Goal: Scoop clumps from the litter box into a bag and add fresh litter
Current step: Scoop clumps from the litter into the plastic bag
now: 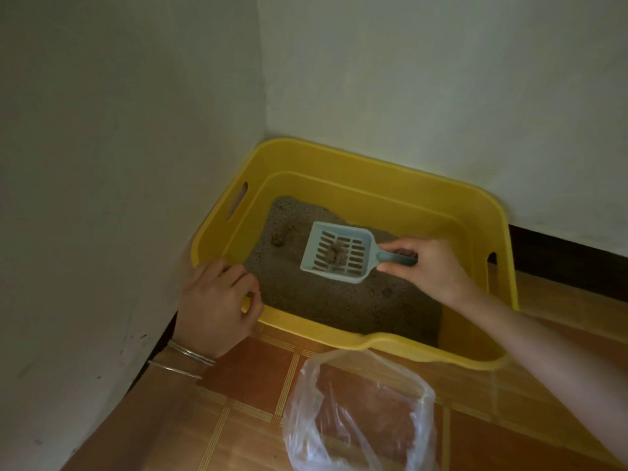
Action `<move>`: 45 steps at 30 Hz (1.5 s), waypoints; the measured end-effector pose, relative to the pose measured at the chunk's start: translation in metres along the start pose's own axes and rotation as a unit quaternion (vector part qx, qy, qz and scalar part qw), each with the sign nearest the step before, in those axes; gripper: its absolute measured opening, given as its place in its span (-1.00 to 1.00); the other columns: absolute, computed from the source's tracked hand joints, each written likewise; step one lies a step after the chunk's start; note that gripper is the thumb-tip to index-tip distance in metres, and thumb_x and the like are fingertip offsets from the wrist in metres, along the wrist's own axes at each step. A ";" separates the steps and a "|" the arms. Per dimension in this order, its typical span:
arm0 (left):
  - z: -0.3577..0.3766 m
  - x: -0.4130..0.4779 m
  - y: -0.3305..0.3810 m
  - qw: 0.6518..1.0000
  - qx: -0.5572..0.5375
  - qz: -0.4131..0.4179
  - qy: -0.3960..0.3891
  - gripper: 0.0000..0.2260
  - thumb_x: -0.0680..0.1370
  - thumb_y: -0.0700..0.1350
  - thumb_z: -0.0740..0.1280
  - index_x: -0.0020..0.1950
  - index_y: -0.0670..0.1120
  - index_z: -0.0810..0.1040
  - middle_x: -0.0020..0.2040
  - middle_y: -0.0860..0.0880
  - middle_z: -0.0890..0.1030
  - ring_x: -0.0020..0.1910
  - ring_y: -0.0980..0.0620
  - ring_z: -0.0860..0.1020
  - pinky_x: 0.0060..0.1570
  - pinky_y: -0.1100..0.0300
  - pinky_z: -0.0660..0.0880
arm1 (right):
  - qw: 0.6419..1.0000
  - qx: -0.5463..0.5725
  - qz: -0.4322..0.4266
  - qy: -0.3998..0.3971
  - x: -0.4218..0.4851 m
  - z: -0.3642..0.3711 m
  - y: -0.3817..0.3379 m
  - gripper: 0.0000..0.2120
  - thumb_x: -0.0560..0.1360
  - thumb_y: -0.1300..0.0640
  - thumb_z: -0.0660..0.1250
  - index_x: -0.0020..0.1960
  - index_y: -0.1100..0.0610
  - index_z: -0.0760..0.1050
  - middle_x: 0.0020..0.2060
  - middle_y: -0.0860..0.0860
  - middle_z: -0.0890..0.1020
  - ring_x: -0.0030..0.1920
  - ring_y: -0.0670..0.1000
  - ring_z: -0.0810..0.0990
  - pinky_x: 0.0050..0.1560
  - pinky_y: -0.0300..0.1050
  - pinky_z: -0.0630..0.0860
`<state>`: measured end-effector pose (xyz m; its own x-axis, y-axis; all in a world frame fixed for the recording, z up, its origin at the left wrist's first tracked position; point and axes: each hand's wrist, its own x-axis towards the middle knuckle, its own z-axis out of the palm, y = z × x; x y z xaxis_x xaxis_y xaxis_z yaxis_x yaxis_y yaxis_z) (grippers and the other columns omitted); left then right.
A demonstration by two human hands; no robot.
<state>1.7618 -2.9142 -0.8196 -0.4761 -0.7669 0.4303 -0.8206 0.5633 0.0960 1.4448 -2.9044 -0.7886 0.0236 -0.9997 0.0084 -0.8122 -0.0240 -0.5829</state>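
Blue scoop (339,239) with brown clumps (336,255) in it, over the grey litter (323,300) of a yellow litter box (373,164) set in a wall corner.

The box's far and left rims sit close against two walls (136,96), so only the tiled floor (258,375) on the near side is free. There a clear plastic bag (360,413) gapes just beside the dipped front rim. The right hand (431,270) has its fingers (394,248) curled round the scoop's handle. The left hand (217,300) wraps its fingers (238,277) over the near-left rim. Another clump (278,240) lies in the litter left of the scoop. Whether the scoop touches the litter cannot be told. The right forearm hides part of the box's right end, and the picture's lower edge cuts off the bag.
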 end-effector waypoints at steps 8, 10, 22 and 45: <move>0.000 -0.002 -0.001 1.000 0.009 0.004 -0.005 -0.79 0.46 -0.08 0.21 -0.34 -0.07 0.54 -0.34 0.00 0.52 -0.25 -0.08 0.49 -0.18 0.05 0.38 | 1.000 0.018 0.009 -0.017 -0.020 -0.008 -0.001 -0.70 0.34 0.05 0.48 0.07 0.02 0.61 -0.13 -0.16 0.62 -0.16 -0.20 0.56 -0.14 -0.28 0.49; 0.000 -0.002 0.000 1.000 0.010 0.003 -0.004 -0.79 0.45 -0.09 0.21 -0.34 -0.07 0.54 -0.35 -0.01 0.52 -0.26 -0.09 0.49 -0.17 0.05 0.38 | 1.000 0.015 0.011 -0.013 -0.025 -0.010 -0.002 -0.69 0.34 0.04 0.48 0.07 0.02 0.61 -0.16 -0.21 0.59 -0.17 -0.22 0.55 -0.17 -0.32 0.47; -0.002 -0.011 -0.002 1.000 -0.028 0.012 -0.001 -0.78 0.43 -0.07 0.21 -0.19 -0.15 0.61 -0.23 -0.08 0.56 -0.10 -0.08 0.42 -0.04 0.03 0.34 | 0.998 0.045 0.029 0.028 -0.063 -0.034 -0.034 -0.70 0.36 0.00 0.45 0.08 -0.01 0.60 -0.09 -0.08 0.64 -0.10 -0.15 0.57 -0.12 -0.21 0.49; 0.012 -0.112 0.076 0.891 -0.151 0.305 -0.299 -0.26 0.07 0.25 0.57 0.18 0.03 0.53 0.17 -0.01 0.59 0.21 0.01 0.49 0.29 0.09 0.32 | 0.989 -0.075 0.009 -0.126 -0.184 0.017 -0.003 -0.67 0.33 0.18 0.50 0.09 0.13 0.60 -0.08 -0.07 0.60 -0.13 -0.10 0.58 -0.09 -0.22 0.50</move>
<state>1.7489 -2.7892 -0.8710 -0.9623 -0.2647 -0.0619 -0.2712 0.9196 0.2841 1.4529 -2.7200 -0.8023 0.1384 -0.9668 -0.2150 -0.8907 -0.0266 -0.4538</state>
